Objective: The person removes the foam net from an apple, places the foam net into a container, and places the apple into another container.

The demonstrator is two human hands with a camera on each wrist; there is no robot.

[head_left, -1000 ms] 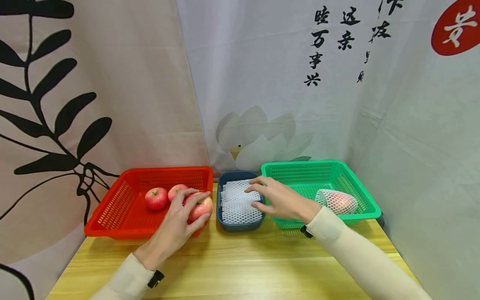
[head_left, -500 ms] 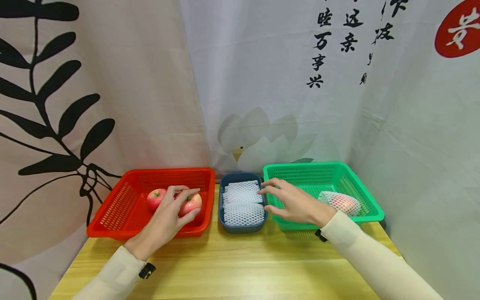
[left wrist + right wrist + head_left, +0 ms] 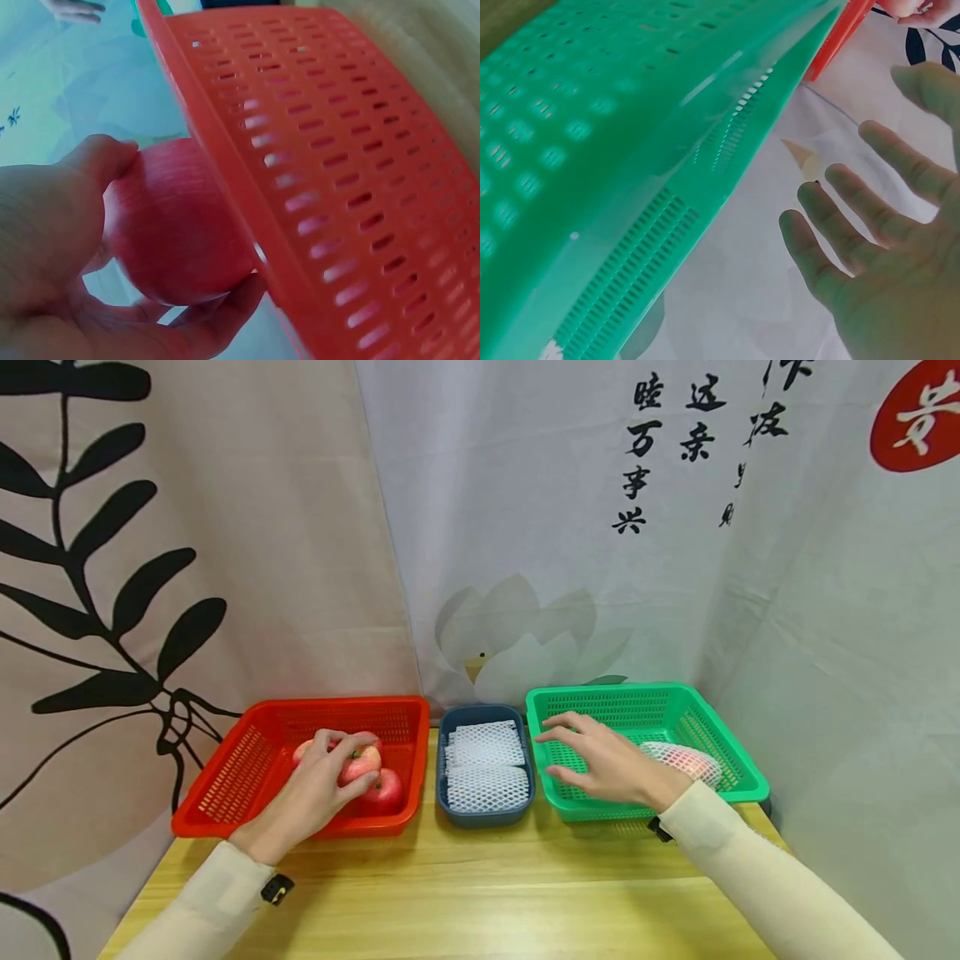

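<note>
My left hand (image 3: 309, 795) grips a red apple (image 3: 362, 765) between thumb and fingers over the red basket (image 3: 251, 777). The left wrist view shows that same apple (image 3: 180, 225) beside the basket's rim. Another apple (image 3: 384, 795) lies in the basket's front right corner. Farther back, more apples show in part, mostly hidden by the hand and the held fruit. My right hand (image 3: 611, 764) hovers over the left part of the green basket (image 3: 645, 687), holding nothing. Its fingers (image 3: 840, 225) are spread and relaxed in the right wrist view.
Between the baskets stands a small blue-grey tray (image 3: 487, 819) with white foam net sleeves (image 3: 487, 787). An apple in a foam net (image 3: 690, 765) lies in the green basket at the right. A printed cloth (image 3: 300, 527) hangs close behind the wooden table (image 3: 480, 893).
My left hand has moved left with its apple, farther over the red basket, and the front corner apple now shows. My right hand has shifted right, away from the foam nets.
</note>
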